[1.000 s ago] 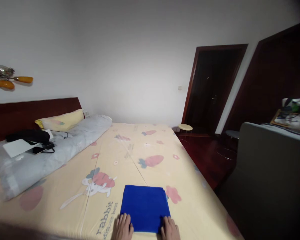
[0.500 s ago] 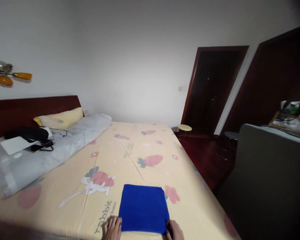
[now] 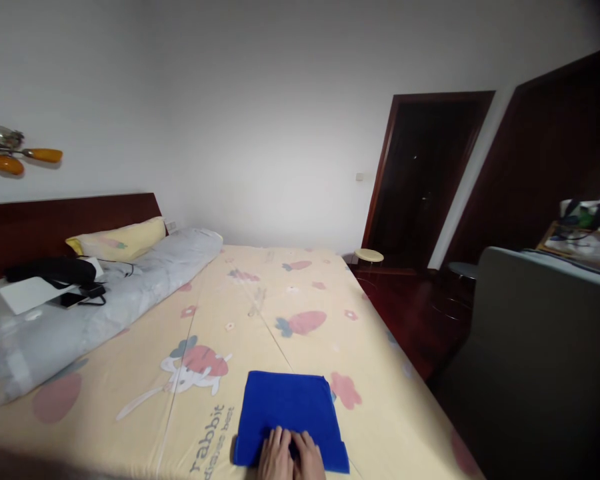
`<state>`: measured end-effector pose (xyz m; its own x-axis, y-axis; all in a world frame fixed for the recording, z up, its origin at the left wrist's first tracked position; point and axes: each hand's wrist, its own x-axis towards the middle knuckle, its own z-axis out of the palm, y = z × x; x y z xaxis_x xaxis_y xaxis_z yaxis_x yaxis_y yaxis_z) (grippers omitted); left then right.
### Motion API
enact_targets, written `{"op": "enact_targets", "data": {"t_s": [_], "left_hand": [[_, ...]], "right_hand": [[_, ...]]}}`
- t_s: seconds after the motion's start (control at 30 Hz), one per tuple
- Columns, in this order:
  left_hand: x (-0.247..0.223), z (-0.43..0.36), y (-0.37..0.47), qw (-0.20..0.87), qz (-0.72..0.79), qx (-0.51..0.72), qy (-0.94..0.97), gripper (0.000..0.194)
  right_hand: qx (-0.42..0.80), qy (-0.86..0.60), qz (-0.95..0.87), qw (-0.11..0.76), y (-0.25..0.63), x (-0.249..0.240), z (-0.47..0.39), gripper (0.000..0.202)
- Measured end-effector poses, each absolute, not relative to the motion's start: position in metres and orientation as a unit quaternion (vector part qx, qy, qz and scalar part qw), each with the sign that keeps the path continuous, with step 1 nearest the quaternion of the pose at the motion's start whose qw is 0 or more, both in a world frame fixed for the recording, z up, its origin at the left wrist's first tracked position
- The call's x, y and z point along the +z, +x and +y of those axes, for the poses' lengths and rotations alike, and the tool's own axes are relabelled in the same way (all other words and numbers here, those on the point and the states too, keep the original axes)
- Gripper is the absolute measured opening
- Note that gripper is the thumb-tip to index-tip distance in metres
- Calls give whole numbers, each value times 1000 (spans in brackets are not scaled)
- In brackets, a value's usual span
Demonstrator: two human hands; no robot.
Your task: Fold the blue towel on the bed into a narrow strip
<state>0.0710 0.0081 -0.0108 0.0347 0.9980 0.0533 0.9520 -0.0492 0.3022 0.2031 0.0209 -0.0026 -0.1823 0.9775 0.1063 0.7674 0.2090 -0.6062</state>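
Observation:
A folded blue towel (image 3: 289,407) lies flat on the yellow printed bedsheet (image 3: 260,313) near the bed's front edge. Both of my hands rest side by side on the towel's near edge. My left hand (image 3: 276,455) lies palm down with its fingers flat on the cloth. My right hand (image 3: 309,456) lies right beside it, touching it, fingers also flat. Neither hand grips the cloth; my wrists are cut off by the bottom of the picture.
A rolled grey quilt (image 3: 105,300) lies along the left side, with a black bag (image 3: 50,270), a phone and a white sheet on it. A yellow pillow (image 3: 117,238) leans by the dark headboard. A grey chair back (image 3: 535,347) and round stools (image 3: 370,255) stand to the right.
My hands moved from the towel's two near corners in to its middle and now lie together on the cloth. The towel stayed in place.

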Motion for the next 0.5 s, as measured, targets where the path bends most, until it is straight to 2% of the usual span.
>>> {"op": "enact_targets", "data": {"t_s": [0.1, 0.3, 0.4, 0.5], "left_hand": [[-22, 11, 69, 107, 699, 110, 699, 48], [7, 0, 9, 106, 702, 93, 698, 45], [26, -10, -22, 153, 676, 47, 719, 59], [36, -17, -42, 159, 676, 19, 719, 72]], "right_hand": [[219, -589, -748, 213, 208, -15, 24, 43], [151, -602, -726, 297, 277, -27, 24, 39], [144, -608, -725, 289, 304, -29, 18, 42], [105, -624, -728, 265, 312, -31, 12, 55]]}}
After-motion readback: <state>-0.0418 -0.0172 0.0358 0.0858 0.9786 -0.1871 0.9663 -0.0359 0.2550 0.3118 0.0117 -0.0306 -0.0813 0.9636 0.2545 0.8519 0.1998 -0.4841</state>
